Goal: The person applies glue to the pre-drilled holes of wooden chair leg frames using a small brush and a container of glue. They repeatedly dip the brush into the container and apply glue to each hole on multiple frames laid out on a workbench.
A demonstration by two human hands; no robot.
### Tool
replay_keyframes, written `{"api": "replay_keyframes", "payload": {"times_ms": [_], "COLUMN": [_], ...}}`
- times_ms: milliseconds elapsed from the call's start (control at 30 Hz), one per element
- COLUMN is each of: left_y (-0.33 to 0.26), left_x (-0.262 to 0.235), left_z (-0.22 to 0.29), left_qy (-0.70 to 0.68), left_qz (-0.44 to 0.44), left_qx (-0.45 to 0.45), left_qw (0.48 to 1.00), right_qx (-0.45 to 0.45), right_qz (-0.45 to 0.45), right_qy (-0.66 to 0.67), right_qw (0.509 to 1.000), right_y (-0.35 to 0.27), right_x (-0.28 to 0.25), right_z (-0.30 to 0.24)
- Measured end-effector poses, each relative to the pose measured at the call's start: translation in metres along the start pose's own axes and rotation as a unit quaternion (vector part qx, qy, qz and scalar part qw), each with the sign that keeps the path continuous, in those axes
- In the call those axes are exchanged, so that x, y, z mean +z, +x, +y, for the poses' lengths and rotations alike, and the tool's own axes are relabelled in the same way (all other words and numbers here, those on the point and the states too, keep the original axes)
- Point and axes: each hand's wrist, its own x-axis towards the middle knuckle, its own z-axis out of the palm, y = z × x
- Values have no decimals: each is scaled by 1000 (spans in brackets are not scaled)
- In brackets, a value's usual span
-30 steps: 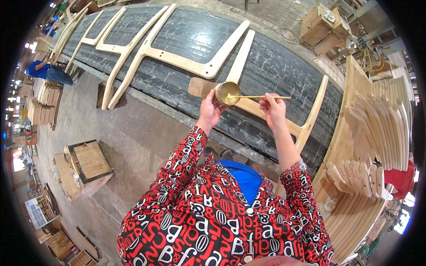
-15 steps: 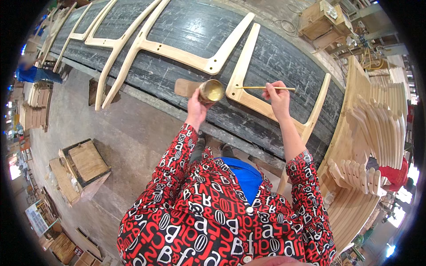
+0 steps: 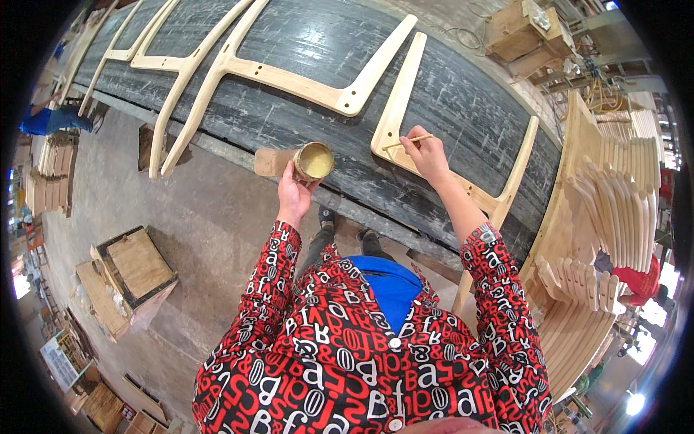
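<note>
My left hand (image 3: 295,195) is closed around a small round pot (image 3: 314,160) with pale yellow, glue-like stuff inside, tilted so its mouth shows. A flat brown wooden piece (image 3: 271,162) juts out left of the pot; whether it is fixed to it, I cannot tell. Between the fingertips of my right hand (image 3: 425,153) is a thin wooden stick (image 3: 409,142). Its far tip is at the lower left corner of a pale wooden chair-like frame (image 3: 403,87), close to a dark hole there. The frame lies on a long dark table (image 3: 463,108).
More pale frames (image 3: 289,82) lie leftward along the table, some legs overhanging its near edge. Stacked curved wooden parts (image 3: 614,217) stand at the right. A wooden box (image 3: 137,264) sits on the floor to the left. Another person in blue (image 3: 50,119) is at the far left.
The pot in my left hand has moved left and slightly toward me. My right hand has shifted left, closer to the frame's corner, and the stick now slants instead of lying level.
</note>
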Motion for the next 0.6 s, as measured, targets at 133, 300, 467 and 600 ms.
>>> {"api": "replay_keyframes", "payload": {"times_ms": [133, 300, 467, 600], "left_y": [-2, -7, -8, -11], "left_x": [1, 1, 6, 11], "left_z": [-5, -13, -18, -23], "left_qy": [-5, -1, 34, 48], "left_qz": [0, -2, 4, 17], "left_qx": [3, 8, 12, 7], "left_qw": [1000, 1000, 999, 999], "right_qx": [1, 23, 13, -16], "right_qz": [22, 45, 55, -2], "right_qy": [20, 56, 18, -11], "right_qw": [1000, 997, 998, 1000], "right_y": [2, 8, 16, 18], "right_x": [-14, -25, -21, -8], "right_z": [9, 11, 20, 21]}}
